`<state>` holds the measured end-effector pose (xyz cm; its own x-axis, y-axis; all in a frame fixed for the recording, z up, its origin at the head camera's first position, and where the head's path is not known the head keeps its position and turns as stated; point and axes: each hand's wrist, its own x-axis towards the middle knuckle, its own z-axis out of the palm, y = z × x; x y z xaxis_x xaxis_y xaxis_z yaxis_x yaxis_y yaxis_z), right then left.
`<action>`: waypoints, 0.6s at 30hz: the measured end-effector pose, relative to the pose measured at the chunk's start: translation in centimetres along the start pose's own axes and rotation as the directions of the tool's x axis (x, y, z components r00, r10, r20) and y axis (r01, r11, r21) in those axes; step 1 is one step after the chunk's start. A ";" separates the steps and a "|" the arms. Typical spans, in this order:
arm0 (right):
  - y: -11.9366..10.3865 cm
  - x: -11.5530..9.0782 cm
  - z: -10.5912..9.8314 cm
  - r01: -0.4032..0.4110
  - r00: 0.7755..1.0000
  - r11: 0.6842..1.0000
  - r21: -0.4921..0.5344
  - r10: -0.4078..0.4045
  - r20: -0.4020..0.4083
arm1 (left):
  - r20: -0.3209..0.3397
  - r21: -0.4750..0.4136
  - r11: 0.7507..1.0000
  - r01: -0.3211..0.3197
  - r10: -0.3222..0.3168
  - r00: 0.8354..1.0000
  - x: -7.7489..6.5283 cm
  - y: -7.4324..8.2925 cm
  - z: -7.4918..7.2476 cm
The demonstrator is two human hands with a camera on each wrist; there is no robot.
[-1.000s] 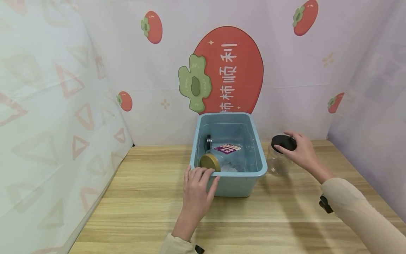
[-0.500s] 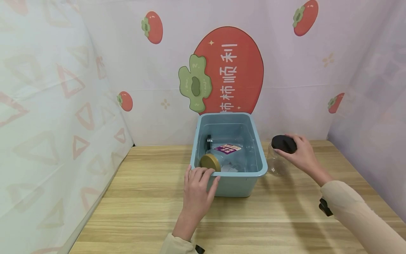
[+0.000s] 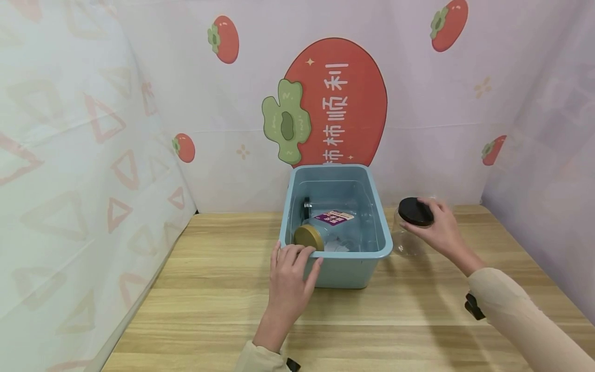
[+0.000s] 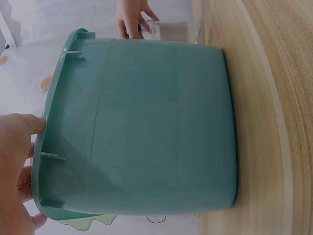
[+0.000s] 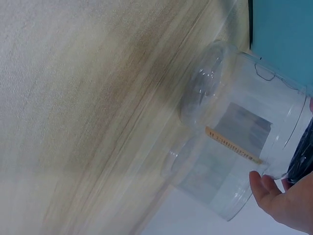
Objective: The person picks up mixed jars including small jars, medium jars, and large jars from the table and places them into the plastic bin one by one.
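Note:
Beside the bin's right side stands a clear plastic jar (image 5: 254,112) with a narrow orange-and-grey label. My right hand (image 3: 439,227) holds its round black lid (image 3: 416,211) at the jar's mouth, fingers at the far edge and thumb at the near one. At the near left corner of the blue plastic bin (image 3: 346,271), my left hand (image 3: 289,281) grips the rim, fingers hooked over it and thumb outside. Inside the bin lie a jar with a gold lid (image 3: 308,237) and a purple label (image 3: 333,217), and another black lid (image 3: 307,207) against the left wall.
A second clear container (image 5: 205,181) shows beside the labelled jar in the right wrist view. The wooden table (image 3: 209,310) ends at a white curtain (image 3: 232,186) printed with persimmons, with fabric walls left and right.
My right fingers shift around the black lid, which tips slightly and then lies flatter, while the jar stays in place. My left hand and the bin have not moved.

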<state>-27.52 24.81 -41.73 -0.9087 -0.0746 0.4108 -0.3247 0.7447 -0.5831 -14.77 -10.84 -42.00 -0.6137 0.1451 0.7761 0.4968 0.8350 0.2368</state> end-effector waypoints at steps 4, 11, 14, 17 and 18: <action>0.0 -0.2 0.2 0.023 0.999 1.000 0.013 -0.022 -0.034 | -0.004 0.003 1.000 -0.004 0.004 1.000 0.0 0.0 0.1; 0.3 -0.3 0.4 0.030 0.999 0.999 0.015 -0.029 -0.043 | -0.002 0.000 1.000 -0.005 0.005 1.000 0.0 -0.1 0.1; 0.3 -0.4 0.4 0.034 0.998 0.999 0.016 -0.034 -0.044 | -0.001 -0.001 1.000 -0.005 0.005 1.000 0.0 -0.1 0.1; 0.3 -0.5 0.5 0.037 0.998 0.999 0.019 -0.036 -0.049 | -0.002 -0.001 1.000 -0.007 0.007 1.000 0.0 -0.1 0.0; 0.4 -0.5 0.5 0.035 0.998 0.999 0.019 -0.034 -0.051 | -0.002 0.000 1.000 -0.008 0.008 1.000 0.0 -0.1 0.0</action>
<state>-27.28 24.77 -42.53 -0.8823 -0.0661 0.4661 -0.3618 0.7287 -0.5815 -14.82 -10.91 -42.05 -0.6086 0.1506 0.7791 0.5018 0.8336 0.2309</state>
